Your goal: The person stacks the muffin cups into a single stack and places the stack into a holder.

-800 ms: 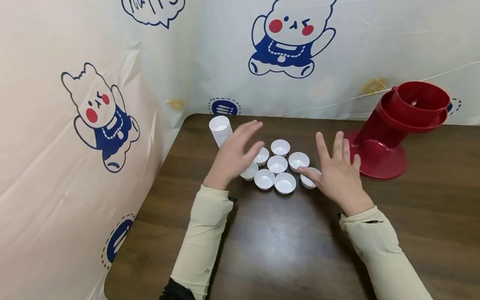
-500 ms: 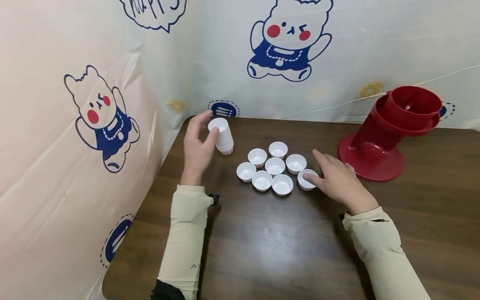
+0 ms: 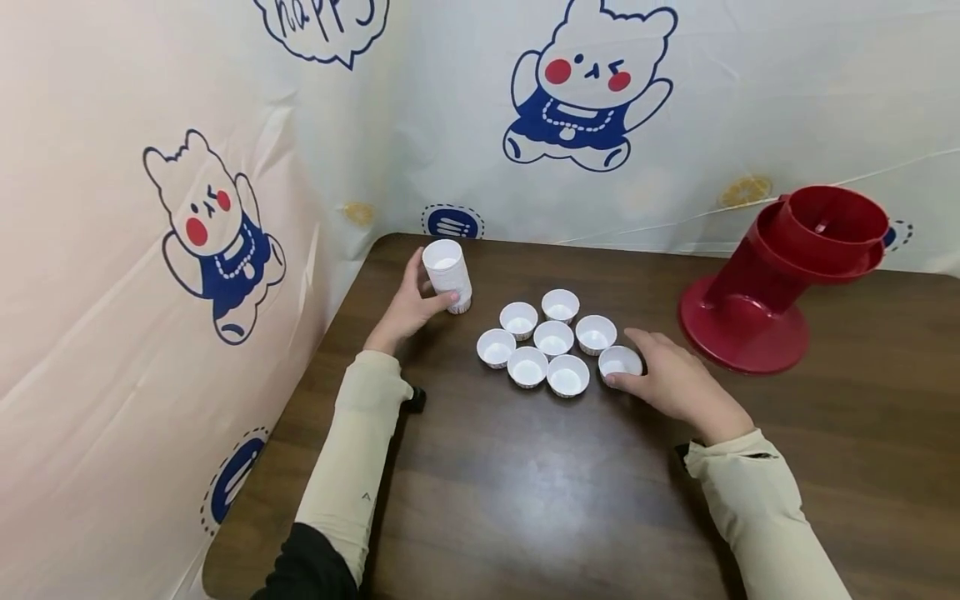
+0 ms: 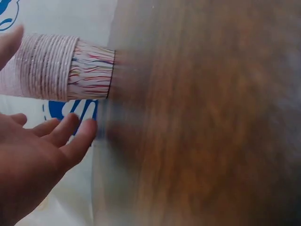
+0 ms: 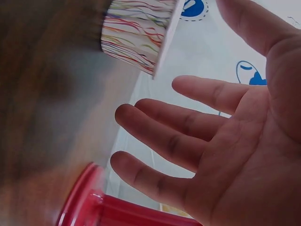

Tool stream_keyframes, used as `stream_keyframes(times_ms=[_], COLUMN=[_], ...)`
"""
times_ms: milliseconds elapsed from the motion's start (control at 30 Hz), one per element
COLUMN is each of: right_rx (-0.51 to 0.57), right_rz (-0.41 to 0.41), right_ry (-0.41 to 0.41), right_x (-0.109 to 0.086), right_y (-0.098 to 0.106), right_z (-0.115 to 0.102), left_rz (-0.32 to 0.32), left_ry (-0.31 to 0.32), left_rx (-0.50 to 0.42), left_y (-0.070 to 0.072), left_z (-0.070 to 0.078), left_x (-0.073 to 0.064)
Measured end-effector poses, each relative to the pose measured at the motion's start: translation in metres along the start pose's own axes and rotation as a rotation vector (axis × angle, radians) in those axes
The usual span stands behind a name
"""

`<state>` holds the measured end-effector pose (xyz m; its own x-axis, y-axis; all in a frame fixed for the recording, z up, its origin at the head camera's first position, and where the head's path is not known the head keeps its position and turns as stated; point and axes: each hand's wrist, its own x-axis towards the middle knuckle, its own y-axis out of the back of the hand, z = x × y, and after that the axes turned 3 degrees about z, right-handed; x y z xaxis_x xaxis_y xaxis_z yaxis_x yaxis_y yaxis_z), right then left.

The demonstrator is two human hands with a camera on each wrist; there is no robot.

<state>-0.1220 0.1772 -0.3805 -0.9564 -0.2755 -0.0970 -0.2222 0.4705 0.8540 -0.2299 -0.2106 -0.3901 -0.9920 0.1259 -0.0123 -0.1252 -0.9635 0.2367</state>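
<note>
A tall stack of white paper baking cups [image 3: 447, 273] stands at the table's back left. My left hand [image 3: 411, 310] reaches round its left side, thumb in front; in the left wrist view a gap shows between the fingers [image 4: 77, 141] and the stack. Several single cups [image 3: 553, 339] sit upright in a cluster mid-table. Beside the rightmost cup [image 3: 620, 362] is my right hand [image 3: 681, 385], thumb and fingers spread about its right side. In the right wrist view those fingers [image 5: 155, 136] are stretched out, apart from the cup's wavy coloured wall.
A red plastic dispenser-like stand [image 3: 750, 325] with a round base and cup-shaped top is at the back right, beyond my right hand. Printed curtains [image 3: 465, 125] hang behind and to the left of the wooden table [image 3: 525, 500].
My left hand has swung left from above the cluster and come down round the stack. The right hand has lowered to the rightmost cup, its fingers drawn closer together.
</note>
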Motion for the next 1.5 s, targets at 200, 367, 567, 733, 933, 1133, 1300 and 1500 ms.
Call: stream_keyframes(times_ms=[200,367,567,733,933,1133,1300,1500], right_rx=[0.023,0.023,0.012,0.014,0.021,0.025,0.055,0.101], right_rz=[0.003,0.026,0.076,0.096,0.101,0.134,0.179,0.209], right_ry=[-0.006,-0.004,-0.009,-0.009,-0.012,-0.02,0.023,0.111], right_x=[0.0,0.002,0.002,0.001,-0.002,-0.009,-0.012,-0.004], right_y=[-0.009,-0.016,-0.022,-0.023,-0.016,-0.008,-0.004,0.004], right_z=[0.003,0.003,0.0,-0.001,-0.003,-0.001,-0.01,-0.045], left_rz=[-0.014,-0.017,-0.05,-0.079,-0.115,-0.159,-0.196,-0.228], left_ry=[0.018,0.007,0.017,0.033,0.04,0.005,0.016,0.03], left_rx=[0.017,0.115,0.232,0.274,0.353,0.383,0.351,0.339], left_y=[-0.007,-0.016,-0.013,-0.003,0.004,0.001,0.001,0.004], left_z=[-0.03,-0.034,-0.035,-0.034,-0.03,-0.027,-0.025,-0.02], left_x=[0.022,0.028,0.025,0.013,-0.01,-0.031,-0.046,-0.052])
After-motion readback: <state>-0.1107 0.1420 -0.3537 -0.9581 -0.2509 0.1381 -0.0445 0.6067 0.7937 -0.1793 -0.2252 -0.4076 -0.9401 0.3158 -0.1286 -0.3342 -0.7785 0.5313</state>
